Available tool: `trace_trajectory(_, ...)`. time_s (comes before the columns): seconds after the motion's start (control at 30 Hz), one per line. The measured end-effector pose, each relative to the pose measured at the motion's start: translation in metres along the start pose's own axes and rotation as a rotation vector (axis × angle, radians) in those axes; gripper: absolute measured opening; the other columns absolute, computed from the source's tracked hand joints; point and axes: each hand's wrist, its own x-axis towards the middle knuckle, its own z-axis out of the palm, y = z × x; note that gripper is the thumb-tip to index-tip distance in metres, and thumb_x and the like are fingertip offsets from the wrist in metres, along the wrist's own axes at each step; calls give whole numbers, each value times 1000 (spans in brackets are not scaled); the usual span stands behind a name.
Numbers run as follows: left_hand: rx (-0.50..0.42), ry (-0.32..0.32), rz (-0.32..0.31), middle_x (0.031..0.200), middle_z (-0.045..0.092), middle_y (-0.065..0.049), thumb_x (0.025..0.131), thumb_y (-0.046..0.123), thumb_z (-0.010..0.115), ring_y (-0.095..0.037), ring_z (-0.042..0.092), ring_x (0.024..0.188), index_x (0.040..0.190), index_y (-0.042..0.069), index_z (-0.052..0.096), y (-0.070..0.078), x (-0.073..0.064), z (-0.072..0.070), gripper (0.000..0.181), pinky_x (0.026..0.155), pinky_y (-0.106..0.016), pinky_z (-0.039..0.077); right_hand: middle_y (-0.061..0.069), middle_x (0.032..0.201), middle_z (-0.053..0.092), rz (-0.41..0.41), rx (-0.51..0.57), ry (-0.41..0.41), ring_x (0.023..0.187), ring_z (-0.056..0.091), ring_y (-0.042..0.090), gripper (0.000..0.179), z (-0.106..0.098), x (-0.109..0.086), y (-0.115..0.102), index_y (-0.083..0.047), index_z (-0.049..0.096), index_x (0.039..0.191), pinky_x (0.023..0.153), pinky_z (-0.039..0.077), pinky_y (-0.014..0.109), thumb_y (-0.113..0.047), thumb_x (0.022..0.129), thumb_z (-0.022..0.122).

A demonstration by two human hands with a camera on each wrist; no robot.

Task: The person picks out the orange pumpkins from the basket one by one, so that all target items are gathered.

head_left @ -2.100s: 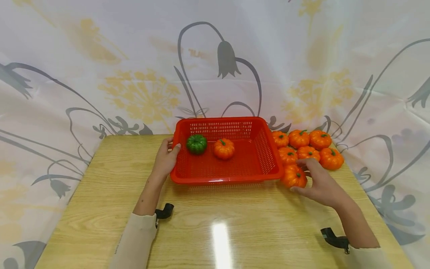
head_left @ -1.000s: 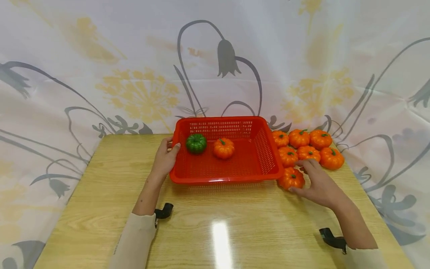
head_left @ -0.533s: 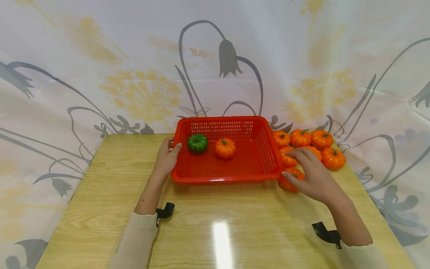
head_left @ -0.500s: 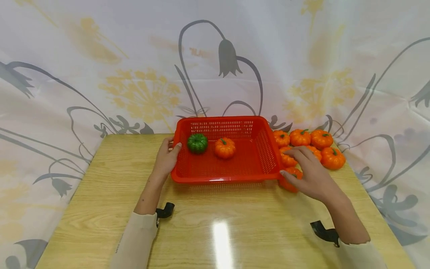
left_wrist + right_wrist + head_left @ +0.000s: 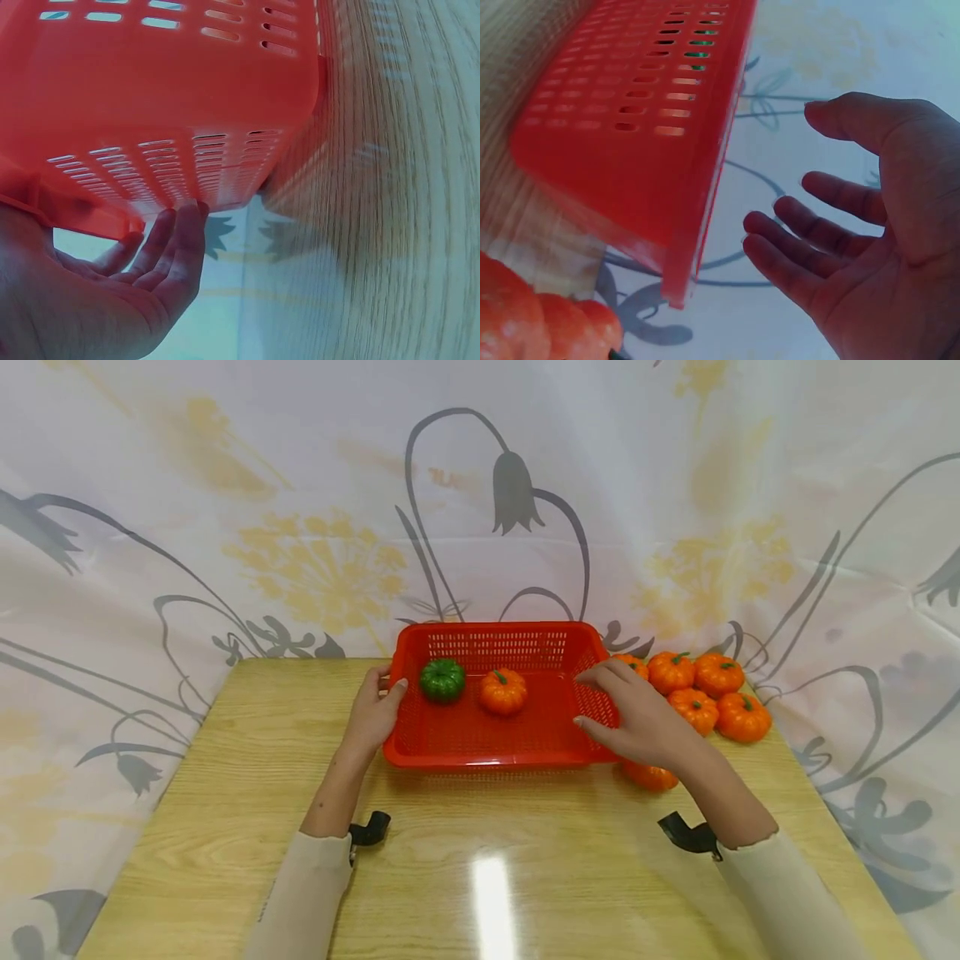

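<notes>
A red plastic basket [image 5: 487,762] with slotted walls stands on the table. Inside it lie a green pumpkin [image 5: 442,680] and an orange pumpkin [image 5: 503,692], side by side toward the left. My left hand [image 5: 373,710] grips the basket's left rim, thumb on top; in the left wrist view its fingers [image 5: 184,240] reach beneath the rim against the slotted wall. Over the basket's right rim hovers my right hand [image 5: 637,714], fingers spread and loosely bent. The right wrist view shows nothing between its fingers and thumb, and the hand apart from the basket wall [image 5: 630,157].
Several orange pumpkins [image 5: 693,710] cluster on the table right of the basket, some partly hidden by my right hand and forearm. One pumpkin [image 5: 651,777] sits at the basket's front right corner. A patterned curtain [image 5: 315,485] hangs behind the wooden table [image 5: 420,877].
My right hand has left the front orange pumpkin, risen and moved left over the basket's right rim. That pumpkin stays on the table. The left hand keeps its grip on the basket.
</notes>
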Motion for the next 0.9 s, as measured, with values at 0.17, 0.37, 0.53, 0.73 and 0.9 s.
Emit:
trace_trajectory(0.17, -7, 4, -14, 137, 53, -24, 112, 22, 52, -41, 62, 119, 156, 3, 41, -1, -1, 0, 49, 98, -52, 58, 9, 131, 56, -16, -3, -54, 119, 58, 30, 49, -1, 25, -6, -5, 59, 136, 105, 52, 51, -23, 96, 80)
trace_trajectory(0.37, -1, 1, -3, 136, 53, -25, 112, 21, 52, -43, 63, 119, 156, 1, 41, 0, 0, 1, 49, 97, -54, 58, 15, 134, 55, -47, -69, -121, 118, 60, 34, 55, -1, 53, -11, -2, 57, 139, 104, 53, 52, -24, 95, 81)
trace_trajectory(0.53, 0, 5, -6, 136, 54, -25, 112, 21, 52, -42, 63, 119, 155, 1, 42, 1, 0, 1, 48, 96, -51, 58, 17, 139, 54, -50, -84, -209, 124, 59, 36, 61, 6, 78, -13, -1, 57, 142, 109, 50, 51, -29, 94, 82)
trace_trajectory(0.73, 10, 7, -10, 137, 54, -25, 112, 21, 52, -42, 63, 119, 155, 1, 41, 1, 0, 1, 48, 96, -50, 58, 17, 147, 53, -13, -76, -325, 134, 54, 36, 68, 21, 107, -10, -4, 54, 147, 117, 45, 51, -31, 92, 83)
trace_trajectory(0.9, 11, 2, -13, 136, 54, -25, 112, 21, 51, -43, 63, 120, 155, 1, 41, 1, 0, 1, 49, 97, -52, 58, 16, 153, 51, 17, -78, -393, 141, 49, 36, 75, 32, 123, -5, -3, 52, 151, 120, 41, 52, -31, 90, 85)
